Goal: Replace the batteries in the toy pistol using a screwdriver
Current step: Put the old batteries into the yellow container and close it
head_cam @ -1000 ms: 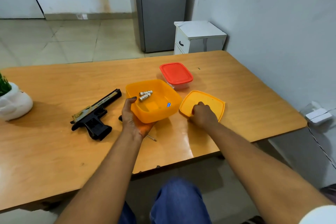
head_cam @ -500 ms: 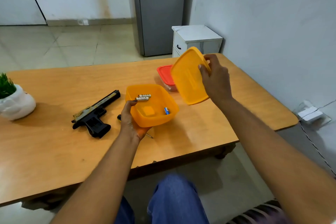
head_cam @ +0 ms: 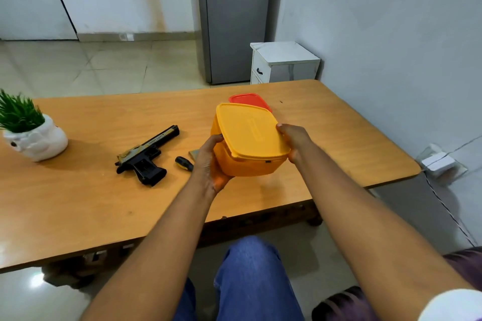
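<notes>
Toy pistol [head_cam: 146,155] lies on its side on the tabletop [head_cam: 91,203], to the left of your hands, barrel pointing away and to the right, its black handle toward you. Your left hand [head_cam: 208,164] cups the orange container [head_cam: 247,164] from below and at its left side, fingers curled round the wall, thumb up near the rim. Your right hand [head_cam: 296,142] holds the container's right edge, thumb lying on the orange lid [head_cam: 250,130] and the other fingers wrapped underneath. The lid sits on top of the container, which you hold lifted off the tabletop and tilted toward you; whether the lid is pressed fully shut cannot be told.

Just left of your left wrist, the black-and-yellow handle of the screwdriver [head_cam: 184,163] rests on the tabletop, between the pistol and the container; its shaft is hidden behind your hand. Behind the container, a second box with a red lid [head_cam: 249,100] shows partly. At the far left edge stands a white pot [head_cam: 39,142] with a green plant. Beyond the tabletop, a small white cabinet [head_cam: 283,62] stands against the wall beside a grey fridge [head_cam: 234,18].
</notes>
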